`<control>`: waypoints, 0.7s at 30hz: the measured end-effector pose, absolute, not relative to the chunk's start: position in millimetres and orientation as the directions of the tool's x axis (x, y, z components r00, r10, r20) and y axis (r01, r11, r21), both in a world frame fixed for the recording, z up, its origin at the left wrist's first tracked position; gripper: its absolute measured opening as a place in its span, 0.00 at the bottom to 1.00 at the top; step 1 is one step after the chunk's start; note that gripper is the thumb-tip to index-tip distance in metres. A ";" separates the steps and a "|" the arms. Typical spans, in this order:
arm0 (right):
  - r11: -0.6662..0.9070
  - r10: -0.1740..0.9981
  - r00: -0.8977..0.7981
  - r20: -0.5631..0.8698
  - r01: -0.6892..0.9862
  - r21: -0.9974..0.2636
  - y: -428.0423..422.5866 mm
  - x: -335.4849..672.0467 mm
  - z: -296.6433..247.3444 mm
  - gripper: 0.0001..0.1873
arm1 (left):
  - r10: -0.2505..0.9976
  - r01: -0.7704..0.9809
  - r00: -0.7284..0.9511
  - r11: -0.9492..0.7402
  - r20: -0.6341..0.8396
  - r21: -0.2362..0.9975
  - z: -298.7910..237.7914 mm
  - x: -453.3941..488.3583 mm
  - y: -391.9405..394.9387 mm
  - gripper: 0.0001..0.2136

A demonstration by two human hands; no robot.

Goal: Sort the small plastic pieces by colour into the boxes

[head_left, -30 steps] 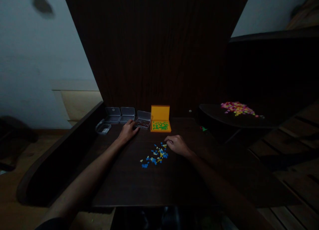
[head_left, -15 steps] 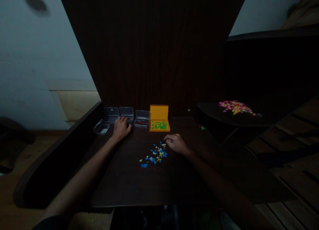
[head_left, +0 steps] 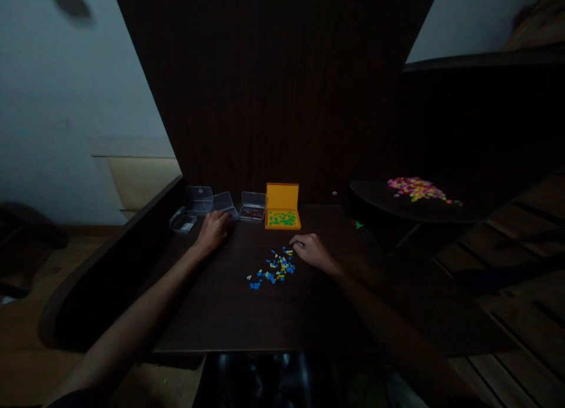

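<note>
My left hand is closed on the near edge of a small clear plastic box, which sits askew with its lid raised; the fingertips are partly hidden. My right hand rests on the dark table with curled fingers, at the right edge of a loose pile of small blue, yellow and cream bricks. Whether anything is pinched in it is too dark to tell. Behind the pile, a yellow box stands with its lid up, holding green bricks.
A clear box with brown pieces stands left of the yellow box. Two more open clear cases lie at the back left. Pink and yellow pieces are heaped on a side shelf. A raised board borders the left.
My left hand has closed from spread fingers onto the clear box, and that box has turned and tilted. My right hand stays beside the pile. The view has shifted slightly.
</note>
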State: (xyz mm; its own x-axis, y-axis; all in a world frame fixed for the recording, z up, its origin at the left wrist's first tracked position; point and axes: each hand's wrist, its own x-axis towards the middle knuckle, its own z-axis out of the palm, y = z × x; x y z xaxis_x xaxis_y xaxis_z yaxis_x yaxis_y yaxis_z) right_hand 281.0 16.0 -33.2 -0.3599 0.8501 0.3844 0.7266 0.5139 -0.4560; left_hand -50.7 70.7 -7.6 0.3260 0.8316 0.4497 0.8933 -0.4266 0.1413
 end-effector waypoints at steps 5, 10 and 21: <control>0.517 0.849 -0.350 0.396 0.703 -0.489 17.2 280.5 -34.5 0.13 | 0.724 0.814 0.331 -0.544 0.605 0.206 9.9 -27.5 49.1 0.13; 0.528 0.837 -0.244 0.490 0.597 -0.604 13.9 278.3 -29.8 0.17 | 0.588 0.644 0.443 -0.734 0.677 0.217 21.5 12.3 21.9 0.13; 0.491 0.871 -0.178 0.457 0.338 -0.803 -14.6 254.1 -12.9 0.46 | 0.426 0.491 0.686 -0.869 0.590 0.057 1.7 31.6 1.7 0.18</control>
State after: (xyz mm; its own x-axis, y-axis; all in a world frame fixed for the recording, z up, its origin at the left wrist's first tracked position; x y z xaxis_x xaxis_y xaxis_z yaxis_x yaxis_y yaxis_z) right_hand 254.1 -14.6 -12.9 -0.1781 0.8713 0.4573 0.3383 0.4906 -0.8030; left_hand 31.6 1.7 1.7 0.6856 0.4258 0.5904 0.4910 -0.8693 0.0568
